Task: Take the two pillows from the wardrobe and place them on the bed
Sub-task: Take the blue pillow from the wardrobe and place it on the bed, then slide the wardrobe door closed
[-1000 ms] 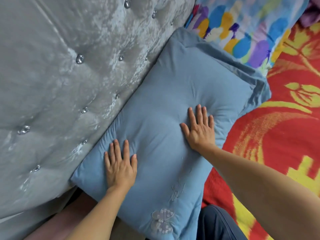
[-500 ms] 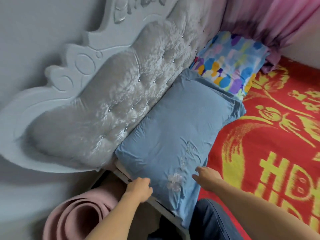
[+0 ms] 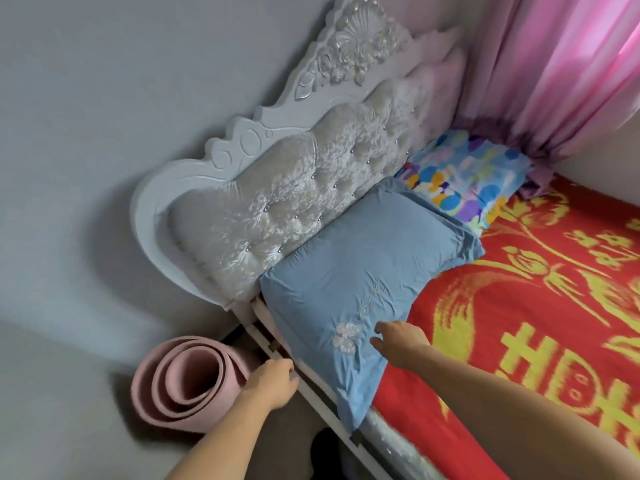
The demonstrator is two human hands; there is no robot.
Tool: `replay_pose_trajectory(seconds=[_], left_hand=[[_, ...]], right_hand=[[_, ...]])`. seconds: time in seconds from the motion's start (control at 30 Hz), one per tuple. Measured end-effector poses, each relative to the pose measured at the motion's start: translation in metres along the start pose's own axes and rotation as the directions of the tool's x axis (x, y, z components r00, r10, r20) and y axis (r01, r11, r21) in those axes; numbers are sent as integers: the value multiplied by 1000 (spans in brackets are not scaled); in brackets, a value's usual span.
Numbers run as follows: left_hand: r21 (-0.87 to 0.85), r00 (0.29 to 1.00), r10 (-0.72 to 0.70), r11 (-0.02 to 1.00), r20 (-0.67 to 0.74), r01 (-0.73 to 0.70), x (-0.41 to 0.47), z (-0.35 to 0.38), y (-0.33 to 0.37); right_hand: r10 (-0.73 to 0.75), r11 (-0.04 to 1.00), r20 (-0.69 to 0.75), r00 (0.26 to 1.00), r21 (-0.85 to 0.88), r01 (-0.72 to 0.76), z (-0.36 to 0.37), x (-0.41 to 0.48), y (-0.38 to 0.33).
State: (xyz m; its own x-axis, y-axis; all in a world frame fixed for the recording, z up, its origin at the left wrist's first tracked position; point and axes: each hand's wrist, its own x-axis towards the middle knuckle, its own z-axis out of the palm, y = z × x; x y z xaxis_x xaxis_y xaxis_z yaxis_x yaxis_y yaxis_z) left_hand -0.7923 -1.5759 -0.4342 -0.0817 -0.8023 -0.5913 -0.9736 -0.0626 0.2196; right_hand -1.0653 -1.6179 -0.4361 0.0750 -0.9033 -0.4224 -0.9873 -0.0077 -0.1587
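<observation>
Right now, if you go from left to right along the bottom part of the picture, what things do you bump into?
Rolled pink mat → left hand → white bed rail → blue pillow → right hand → red and yellow blanket.

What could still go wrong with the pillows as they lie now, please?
The blue pillow overhangs the bed's side rail at its near corner, so it may slide off toward the rolled mat. Its far end overlaps the patterned pillow, so tugging it with the right hand could shift both.
</observation>
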Motion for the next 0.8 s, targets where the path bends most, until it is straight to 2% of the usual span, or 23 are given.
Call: replay_pose_trajectory(seconds=[0.17,0.37,0.6,0.8], left_hand=[[-49,994,-50,998,-99,45,-91,60,2],[-110,992,-86,991,-95,76,-226,142,-6],[-204,948,-279,947,-152,246,-367,171,-66],[-348,876,-445,864,-185,365,-478,219,-147]], right_hand=[[-95,995,-75,993,-39,92,26,-90,1],[-218,974,-74,973,-77,213,46,-195,-17],[-449,883,-55,892,-181,433,48,-275,-117],[-591,752,93,801,-298,589,116,-356,-220]])
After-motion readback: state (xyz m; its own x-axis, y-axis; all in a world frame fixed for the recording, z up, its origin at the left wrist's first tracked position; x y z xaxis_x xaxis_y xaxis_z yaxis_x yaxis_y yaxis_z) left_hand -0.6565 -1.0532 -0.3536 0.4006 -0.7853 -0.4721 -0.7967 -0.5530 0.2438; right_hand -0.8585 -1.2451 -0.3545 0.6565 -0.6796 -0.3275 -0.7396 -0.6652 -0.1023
